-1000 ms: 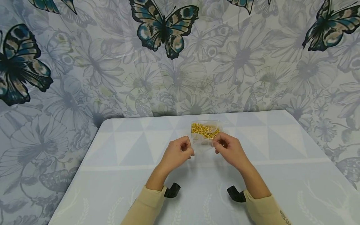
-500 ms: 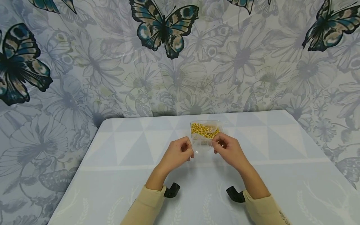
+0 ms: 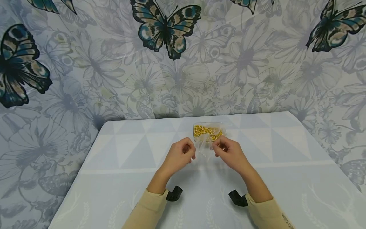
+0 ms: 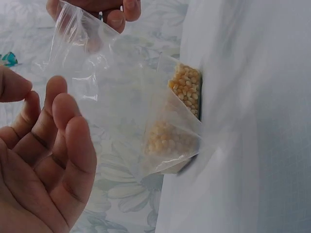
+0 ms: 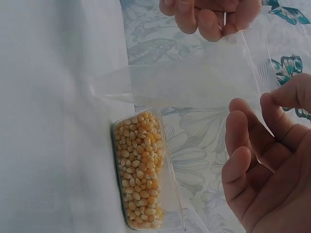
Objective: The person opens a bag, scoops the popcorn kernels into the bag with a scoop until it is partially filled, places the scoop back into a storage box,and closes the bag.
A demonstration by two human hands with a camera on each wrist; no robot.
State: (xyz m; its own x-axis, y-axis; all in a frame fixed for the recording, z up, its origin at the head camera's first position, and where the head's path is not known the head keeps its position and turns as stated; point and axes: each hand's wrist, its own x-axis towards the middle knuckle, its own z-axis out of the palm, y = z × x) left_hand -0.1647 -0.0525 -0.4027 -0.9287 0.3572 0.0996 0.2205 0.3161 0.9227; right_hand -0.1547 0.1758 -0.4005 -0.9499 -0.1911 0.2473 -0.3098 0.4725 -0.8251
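Note:
A clear plastic zip bag point(image 3: 204, 149) hangs between my two hands, in front of the container. My left hand point(image 3: 179, 153) pinches one side of its top edge between thumb and forefinger. On the opposite side, my right hand point(image 3: 229, 154) pinches the same edge, its other fingers loosely bent in the right wrist view. The bag point(image 5: 180, 80) looks slack, with no contents showing in it. Behind it stands a clear rectangular container point(image 5: 171, 187) of yellow corn kernels point(image 5: 138, 170). From the left wrist, part of the kernels point(image 4: 186, 87) shows through the plastic.
A pale see-through piece point(image 3: 216, 131) lies over the kernels at the container's right. The table point(image 3: 137, 187) has a light triangle pattern, and its back edge meets a wall point(image 3: 183, 86) with flowers and butterflies. A black wrist mount point(image 3: 238, 198) sits beside each sleeve.
My right hand has moved slightly left, closer to the left hand. The bag between them has folded and narrowed, bowing upward over the container's front. The container stays in place.

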